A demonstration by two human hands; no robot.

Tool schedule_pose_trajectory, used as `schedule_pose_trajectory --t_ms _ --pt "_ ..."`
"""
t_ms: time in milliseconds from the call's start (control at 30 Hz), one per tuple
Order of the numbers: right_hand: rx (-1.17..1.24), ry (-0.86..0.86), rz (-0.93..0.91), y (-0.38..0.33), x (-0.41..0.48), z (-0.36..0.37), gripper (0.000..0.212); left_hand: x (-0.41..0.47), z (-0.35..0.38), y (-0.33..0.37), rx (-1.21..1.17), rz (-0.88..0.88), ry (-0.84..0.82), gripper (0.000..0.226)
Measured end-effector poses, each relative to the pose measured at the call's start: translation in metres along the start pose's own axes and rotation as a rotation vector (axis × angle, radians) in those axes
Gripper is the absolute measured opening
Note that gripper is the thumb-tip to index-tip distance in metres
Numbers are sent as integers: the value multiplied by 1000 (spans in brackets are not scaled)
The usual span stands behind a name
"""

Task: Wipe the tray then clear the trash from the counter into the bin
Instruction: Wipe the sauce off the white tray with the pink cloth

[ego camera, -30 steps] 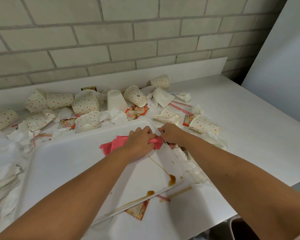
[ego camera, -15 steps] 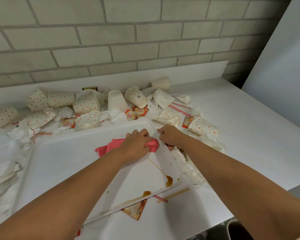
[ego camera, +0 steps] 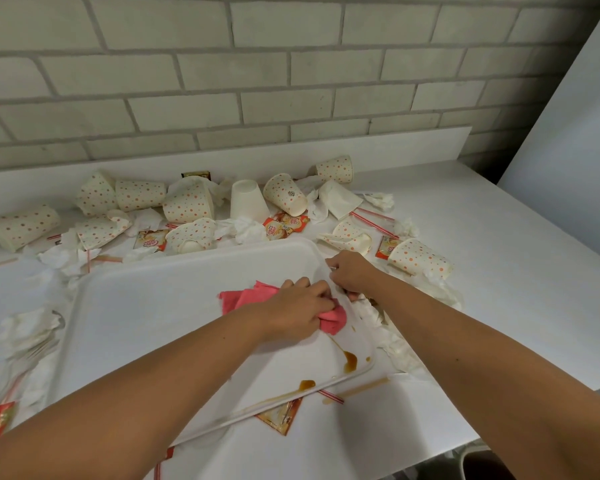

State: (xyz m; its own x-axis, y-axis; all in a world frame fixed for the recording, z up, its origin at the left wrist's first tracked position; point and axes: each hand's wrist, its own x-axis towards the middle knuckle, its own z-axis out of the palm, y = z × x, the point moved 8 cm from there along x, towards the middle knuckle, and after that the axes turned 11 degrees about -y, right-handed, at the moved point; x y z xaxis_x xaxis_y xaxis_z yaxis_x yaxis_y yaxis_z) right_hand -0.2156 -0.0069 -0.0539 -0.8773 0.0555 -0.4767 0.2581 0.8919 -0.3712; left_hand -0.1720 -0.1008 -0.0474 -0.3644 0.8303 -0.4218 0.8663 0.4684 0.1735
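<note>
Head view, one frame.

- Tray [ego camera: 146, 323]: white, lies flat on the white surface [ego camera: 492, 237], tilted askew to the near edge.
- Cloth [ego camera: 246, 295]: pink, crumpled, on the tray's right half, just inside the right rim.
- Left hand [ego camera: 295, 315]: on top of the cloth, fingers curled and clamped on its bunched right end, pressing it to the tray.
- Right hand [ego camera: 352, 273]: at the tray's right rim, fingers curled over the edge, gripping it. The two hands are just beside each other.
- Spill [ego camera: 350, 362]: brown streak running from the cloth toward the near right corner, ending in a blob. A second brown patch lies along the near rim.
- Trash: spotted paper cups [ego camera: 187, 206], mostly on their sides, strewn along the back between the tray and the brick wall [ego camera: 291, 64]; one plain white cup [ego camera: 248, 200] stands upside down among them. Crumpled napkins [ego camera: 248, 230] and orange sachets [ego camera: 284, 226] are mixed in. More napkins lie left and right of the tray.
- One sachet [ego camera: 279, 415] is partly under the tray's near edge; a wooden stirrer [ego camera: 361, 388] lies beside it.
</note>
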Motion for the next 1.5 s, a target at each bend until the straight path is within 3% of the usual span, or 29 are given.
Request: schedule_pose_trajectory --t_ms 267,600,733,833,1033,1333,1500 --pt "142 8 21 8 3 1 25 -1 -9 -29 -70 -180 124 40" --pt "159 50 44 9 4 0 37 6 -2 12 12 -53 63 38" --pt "94 -9 3 6 2 0 23 -9 2 10 -23 73 -6 41" --pt "46 -9 -30 5 2 -1 26 -11 -3 -7 -136 30 27 38" --pt "-11 -15 -16 3 6 -1 36 3 -5 1 -106 -73 88 38" --pt "-66 -15 -22 2 7 -2 30 -3 9 34 16 55 -34 43" --pt "-63 -8 -35 3 6 -2 38 -15 10 23 -128 76 -152 38"
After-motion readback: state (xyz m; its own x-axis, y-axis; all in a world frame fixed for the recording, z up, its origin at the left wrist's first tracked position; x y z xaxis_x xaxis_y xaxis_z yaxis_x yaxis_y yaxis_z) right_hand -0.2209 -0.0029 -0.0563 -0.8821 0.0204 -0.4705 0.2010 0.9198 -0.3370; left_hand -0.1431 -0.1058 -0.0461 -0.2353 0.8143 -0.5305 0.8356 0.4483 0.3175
